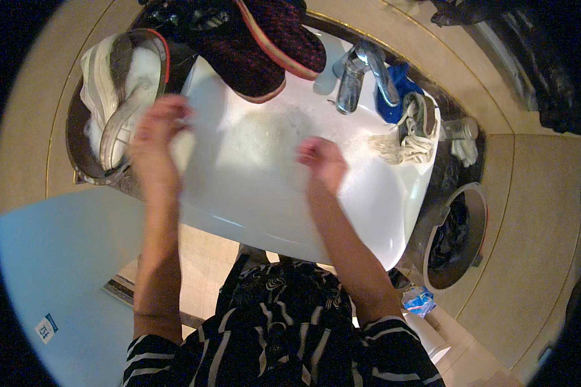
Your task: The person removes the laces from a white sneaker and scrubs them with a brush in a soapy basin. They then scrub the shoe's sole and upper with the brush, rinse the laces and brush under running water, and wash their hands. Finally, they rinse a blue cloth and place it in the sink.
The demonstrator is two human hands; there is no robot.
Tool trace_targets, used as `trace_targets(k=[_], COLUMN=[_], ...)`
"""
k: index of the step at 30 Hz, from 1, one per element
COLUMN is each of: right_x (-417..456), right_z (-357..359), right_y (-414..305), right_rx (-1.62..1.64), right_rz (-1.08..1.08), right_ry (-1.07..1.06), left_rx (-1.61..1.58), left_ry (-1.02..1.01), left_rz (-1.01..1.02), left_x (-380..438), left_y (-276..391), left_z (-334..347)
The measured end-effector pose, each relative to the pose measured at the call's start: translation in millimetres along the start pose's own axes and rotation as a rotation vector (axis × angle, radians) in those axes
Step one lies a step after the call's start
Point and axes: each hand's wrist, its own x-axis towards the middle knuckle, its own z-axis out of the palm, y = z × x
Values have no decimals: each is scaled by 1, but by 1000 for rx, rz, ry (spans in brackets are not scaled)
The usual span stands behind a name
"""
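Observation:
My left hand (162,118) is blurred, fingers curled, over the left rim of a white washbasin (232,193), close to a brown tub. My right hand (323,162) is also blurred, held over the middle of the bowl. Nothing shows plainly in either hand. In the tub (77,133) stands a pale shoe (97,92) with white foam about it, with a second pale shoe or strap piece (121,128) in front. Two dark shoes (249,63) with light sole edges rest at the basin's far side. Suds and cloudy water lie in the bowl.
A chrome tap (360,72) rises at the back, beside a blue cloth (397,92). A wet whitish cloth (406,147) and a grey-green piece (418,113) lie on the right rim. A clear jar (459,129) and a bucket of dark contents (452,237) are farther right. A blue door (77,242) fills the lower left.

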Motion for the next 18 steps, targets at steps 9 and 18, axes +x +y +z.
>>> trace_targets(k=[9,18], right_x=[56,54], right_z=[-104,-22], right_y=[8,39], right_rx=[151,891], right_rz=[-91,263], right_ry=[558,-185], left_rx=[-19,-735], left_ry=[-266,-147], left_rz=[-48,-792], left_x=[-4,-40], left_y=[-148,-133], left_z=[129,159])
